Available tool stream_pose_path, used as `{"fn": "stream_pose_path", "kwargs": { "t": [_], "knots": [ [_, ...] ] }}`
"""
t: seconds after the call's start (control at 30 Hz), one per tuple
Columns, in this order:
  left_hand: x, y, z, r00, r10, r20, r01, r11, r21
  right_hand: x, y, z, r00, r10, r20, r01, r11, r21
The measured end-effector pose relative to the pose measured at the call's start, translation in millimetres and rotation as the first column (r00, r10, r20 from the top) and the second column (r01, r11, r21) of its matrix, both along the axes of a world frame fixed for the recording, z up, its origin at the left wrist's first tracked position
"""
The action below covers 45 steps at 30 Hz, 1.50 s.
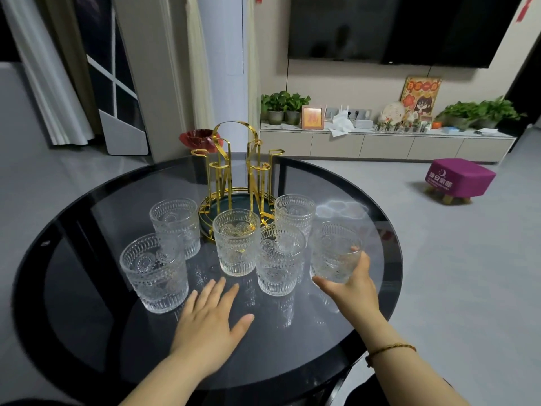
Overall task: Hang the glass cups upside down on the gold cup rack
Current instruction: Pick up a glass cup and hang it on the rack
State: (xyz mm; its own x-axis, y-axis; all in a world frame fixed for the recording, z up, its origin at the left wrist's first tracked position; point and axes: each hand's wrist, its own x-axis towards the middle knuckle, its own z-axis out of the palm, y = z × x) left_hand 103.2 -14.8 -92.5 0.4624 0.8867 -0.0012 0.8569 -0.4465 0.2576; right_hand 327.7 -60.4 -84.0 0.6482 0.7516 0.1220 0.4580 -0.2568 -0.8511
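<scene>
Six embossed glass cups are standing mouth-up on the round dark glass table [87, 332], clustered just in front of the gold cup rack [237, 171], whose prongs are all sitting bare. Nothing is hanging yet, so the whole job is waiting. A person's right hand [351, 285] is wrapping around the rightmost cup [335, 253], which is blurring and possibly just lifting off the tabletop, though that is hard to judge. The left hand [209, 320] is resting flat, fingers spread, holding nothing, near the middle cup [236, 241]. Both forearms are running out of frame at the bottom, and the rack's dark base tray is partly hiding behind the cups.
</scene>
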Motion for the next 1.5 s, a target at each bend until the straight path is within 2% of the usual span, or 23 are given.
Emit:
{"fn": "stream_pose_path", "kwargs": {
  "t": [0.13, 0.2, 0.3, 0.43, 0.5, 0.6, 0.73, 0.83, 1.1, 1.33, 1.5],
  "knots": [
    [-5, -6, 16, 1.000, -0.013, -0.024, 0.012, 0.998, -0.054, 1, -9, 2, 0.987, 0.094, -0.131, -0.074, 0.986, 0.147],
    [-10, -12, 31, 0.999, -0.026, 0.021, 0.027, 0.999, -0.031, 4, -14, 6, 0.983, 0.097, -0.155, -0.064, 0.976, 0.208],
    [-18, -17, 68, 0.979, -0.052, 0.197, 0.036, 0.996, 0.081, 12, -17, 26, 0.991, 0.077, -0.111, -0.041, 0.954, 0.296],
    [-15, -3, 120, 0.911, -0.152, 0.384, 0.060, 0.968, 0.242, 25, -12, 72, 0.985, 0.168, 0.036, -0.171, 0.935, 0.309],
    [-9, 19, 138, 0.894, -0.186, 0.407, 0.051, 0.946, 0.320, 31, -3, 100, 0.969, 0.230, 0.086, -0.245, 0.929, 0.278],
    [1, 62, 151, 0.933, -0.166, 0.320, 0.043, 0.932, 0.359, 36, 14, 137, 0.940, 0.280, 0.197, -0.314, 0.933, 0.173],
    [14, 111, 148, 0.984, -0.148, 0.097, 0.112, 0.945, 0.306, 36, 41, 173, 0.927, 0.285, 0.246, -0.307, 0.950, 0.056],
    [17, 127, 138, 0.989, -0.145, 0.005, 0.140, 0.966, 0.217, 38, 61, 189, 0.917, 0.252, 0.311, -0.269, 0.963, 0.013],
    [16, 137, 125, 0.978, -0.174, 0.111, 0.146, 0.963, 0.225, 32, 128, 222, 0.874, 0.359, 0.328, -0.306, 0.930, -0.204],
    [9, 147, 127, 0.961, -0.238, 0.139, 0.213, 0.961, 0.174, 24, 173, 226, 0.732, 0.531, 0.427, -0.321, 0.822, -0.472],
    [6, 149, 125, 0.954, -0.262, 0.146, 0.235, 0.956, 0.175, 15, 196, 209, 0.681, 0.578, 0.450, -0.355, 0.798, -0.487]
  ]
}}
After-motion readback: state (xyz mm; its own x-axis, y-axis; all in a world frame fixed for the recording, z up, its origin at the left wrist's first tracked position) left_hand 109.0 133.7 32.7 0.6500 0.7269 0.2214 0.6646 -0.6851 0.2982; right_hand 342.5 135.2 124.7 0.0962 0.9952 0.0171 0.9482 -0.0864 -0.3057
